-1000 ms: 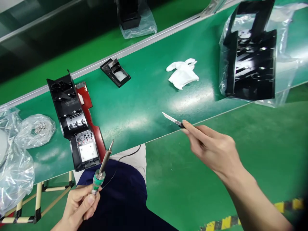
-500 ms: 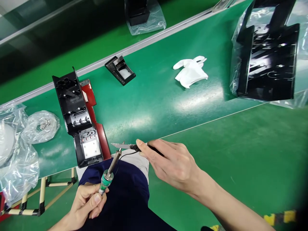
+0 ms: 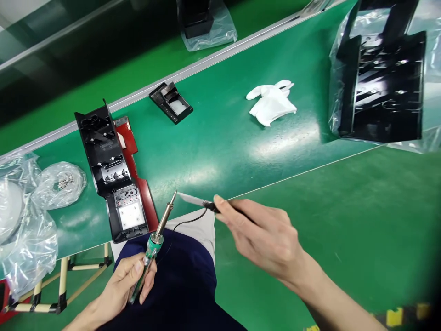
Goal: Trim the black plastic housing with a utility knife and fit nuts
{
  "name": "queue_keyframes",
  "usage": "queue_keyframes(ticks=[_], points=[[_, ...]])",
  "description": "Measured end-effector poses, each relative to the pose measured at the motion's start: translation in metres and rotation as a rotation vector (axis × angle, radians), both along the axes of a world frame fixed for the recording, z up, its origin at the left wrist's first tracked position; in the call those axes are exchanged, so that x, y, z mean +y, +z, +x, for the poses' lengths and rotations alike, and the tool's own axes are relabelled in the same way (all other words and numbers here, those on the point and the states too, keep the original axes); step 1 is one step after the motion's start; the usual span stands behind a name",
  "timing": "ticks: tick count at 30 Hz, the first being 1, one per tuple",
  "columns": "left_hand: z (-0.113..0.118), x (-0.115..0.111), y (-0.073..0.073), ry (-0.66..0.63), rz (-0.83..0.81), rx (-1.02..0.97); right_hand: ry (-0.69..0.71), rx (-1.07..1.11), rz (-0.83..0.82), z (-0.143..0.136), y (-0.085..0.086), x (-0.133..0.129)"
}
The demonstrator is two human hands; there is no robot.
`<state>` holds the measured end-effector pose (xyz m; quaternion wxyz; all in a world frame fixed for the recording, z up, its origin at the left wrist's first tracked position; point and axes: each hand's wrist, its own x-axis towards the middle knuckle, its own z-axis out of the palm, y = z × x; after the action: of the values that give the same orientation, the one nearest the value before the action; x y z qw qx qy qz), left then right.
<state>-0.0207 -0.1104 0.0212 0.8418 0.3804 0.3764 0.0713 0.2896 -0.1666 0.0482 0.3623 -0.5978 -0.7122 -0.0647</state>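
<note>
While knife (image 3: 193, 199) in right hand (image 3: 267, 234), soldering iron (image 3: 155, 241) in left hand (image 3: 126, 282)

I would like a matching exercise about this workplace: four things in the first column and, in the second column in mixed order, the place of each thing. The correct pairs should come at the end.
Things
1. Soldering iron
2. Knife
3. White crumpled item
4. Small metal pieces

Places
A. In a clear plastic bag
B. In the right hand
C. Lying on the green bench top
D. In the left hand

Right pairs: 1-D, 2-B, 3-C, 4-A
</note>
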Motion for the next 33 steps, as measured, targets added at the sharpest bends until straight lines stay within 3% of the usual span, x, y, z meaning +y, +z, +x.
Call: queue_keyframes(ticks=[5,19,23,26,28,30,33], points=[[-0.007,-0.004,-0.001,-0.075,-0.114,0.018,0.024,0.009,0.001,-0.02,-0.008,0.01],[-0.018,-0.012,-0.008,-0.078,-0.085,-0.042,0.049,0.016,-0.021,-0.017,-0.006,0.019],[-0.022,-0.014,-0.003,-0.074,-0.023,-0.069,0.054,-0.064,-0.005,0.011,-0.011,0.023],[-0.029,-0.014,-0.001,-0.034,0.095,-0.115,-0.107,-0.195,0.111,0.045,-0.012,0.019],[-0.03,-0.013,-0.002,0.003,0.005,-0.157,-0.178,-0.187,0.091,0.055,-0.009,0.013],[-0.026,-0.012,-0.003,0.006,-0.127,-0.178,-0.135,-0.136,0.049,0.048,-0.002,0.007],[-0.016,-0.011,-0.003,-0.013,-0.126,-0.171,0.005,-0.047,0.014,0.018,0.004,0.004]])
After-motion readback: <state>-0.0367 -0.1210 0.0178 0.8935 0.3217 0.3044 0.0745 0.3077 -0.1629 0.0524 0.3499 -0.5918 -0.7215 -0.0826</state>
